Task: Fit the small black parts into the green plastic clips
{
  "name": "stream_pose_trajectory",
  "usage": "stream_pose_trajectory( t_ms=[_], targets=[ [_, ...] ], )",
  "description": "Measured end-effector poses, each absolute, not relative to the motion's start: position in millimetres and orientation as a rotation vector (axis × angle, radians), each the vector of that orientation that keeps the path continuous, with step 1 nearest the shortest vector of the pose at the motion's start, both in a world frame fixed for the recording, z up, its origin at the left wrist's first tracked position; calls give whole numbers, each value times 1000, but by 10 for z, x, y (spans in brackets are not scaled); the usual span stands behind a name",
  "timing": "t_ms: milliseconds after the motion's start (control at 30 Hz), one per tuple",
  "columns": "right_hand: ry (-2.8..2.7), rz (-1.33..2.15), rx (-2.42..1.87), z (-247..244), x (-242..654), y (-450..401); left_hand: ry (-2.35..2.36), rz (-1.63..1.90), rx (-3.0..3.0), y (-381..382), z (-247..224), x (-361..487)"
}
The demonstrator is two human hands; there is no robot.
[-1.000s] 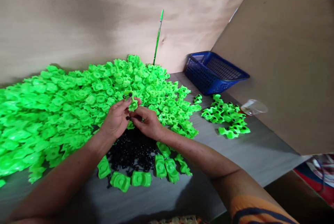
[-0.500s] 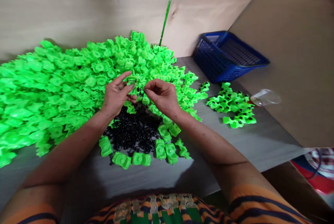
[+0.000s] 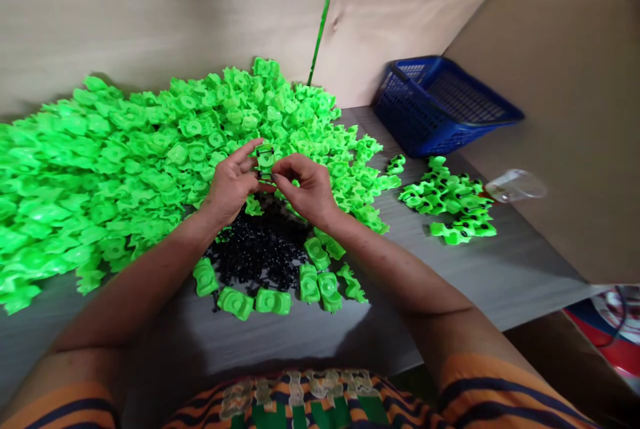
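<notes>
My left hand (image 3: 231, 182) holds a bright green plastic toy car body (image 3: 265, 157) with its underside facing me. One black wheel axle lies across the upper end of that car body. At its lower end my right hand (image 3: 306, 187) pinches a second black axle (image 3: 265, 175) between thumb and forefinger, partly hidden by the fingertips. Beneath both hands spreads a heap of black wheel axles (image 3: 257, 249). Several green car bodies (image 3: 273, 301) lie around the near side of this heap.
A large pile of green car bodies (image 3: 125, 149) covers the left and back of the grey table (image 3: 165, 342). To the right are car bodies with black wheels (image 3: 450, 195), a clear plastic cup (image 3: 520, 185) on its side and a blue basket (image 3: 440, 109). Wooden panels (image 3: 175, 9) stand behind.
My right hand has brought the second axle left against the lower end of the car body. My left hand and the car body appear slightly further right, as the view has shifted a little.
</notes>
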State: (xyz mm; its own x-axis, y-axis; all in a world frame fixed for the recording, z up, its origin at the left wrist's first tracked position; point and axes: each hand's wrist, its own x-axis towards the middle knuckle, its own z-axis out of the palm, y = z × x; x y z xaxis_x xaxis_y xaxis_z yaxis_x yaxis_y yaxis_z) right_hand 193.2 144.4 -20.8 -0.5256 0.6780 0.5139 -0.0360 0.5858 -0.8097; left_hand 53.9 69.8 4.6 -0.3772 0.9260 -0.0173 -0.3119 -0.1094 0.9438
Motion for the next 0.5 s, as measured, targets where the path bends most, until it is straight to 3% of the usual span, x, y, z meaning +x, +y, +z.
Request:
stream_pose_trajectory(
  t_ms=[500],
  targets=[
    [-2100, 528, -395, -198, 1994, 1427, 1208, 1660, 916, 707, 27, 494]
  ],
)
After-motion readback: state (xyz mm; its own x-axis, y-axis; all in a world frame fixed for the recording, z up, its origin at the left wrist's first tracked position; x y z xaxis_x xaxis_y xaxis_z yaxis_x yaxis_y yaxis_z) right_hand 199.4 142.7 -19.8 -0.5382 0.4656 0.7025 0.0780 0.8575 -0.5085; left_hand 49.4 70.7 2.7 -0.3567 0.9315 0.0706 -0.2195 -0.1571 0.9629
